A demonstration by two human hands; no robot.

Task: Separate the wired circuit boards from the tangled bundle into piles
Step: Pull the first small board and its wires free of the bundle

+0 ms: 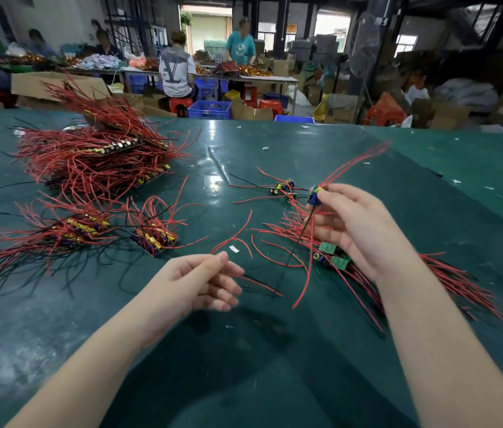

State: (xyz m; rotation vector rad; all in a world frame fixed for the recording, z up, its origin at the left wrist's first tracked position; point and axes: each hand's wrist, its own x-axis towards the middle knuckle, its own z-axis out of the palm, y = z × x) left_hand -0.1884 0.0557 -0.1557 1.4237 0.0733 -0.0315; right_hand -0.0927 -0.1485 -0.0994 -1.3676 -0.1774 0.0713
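Note:
My right hand (pixel 355 227) pinches a small wired circuit board (pixel 315 196) lifted off the table, its red wires fanning up to the right and a black wire hanging down. Under that hand lies the tangled bundle (pixel 336 261) of green boards and red wires. My left hand (pixel 200 282) hovers low at centre and pinches the end of a thin red wire (pixel 234 236) between thumb and forefinger. Two or three separated boards (pixel 284 188) lie just beyond. Sorted piles sit on the left: a big heap (pixel 98 156), a flat row (pixel 77 230) and a small stack (pixel 154 237).
The work surface is a dark green sheet (pixel 244 350) with small white scraps on it. Beyond its far edge are cardboard boxes, blue crates (pixel 210 109), red stools and several people working at other tables.

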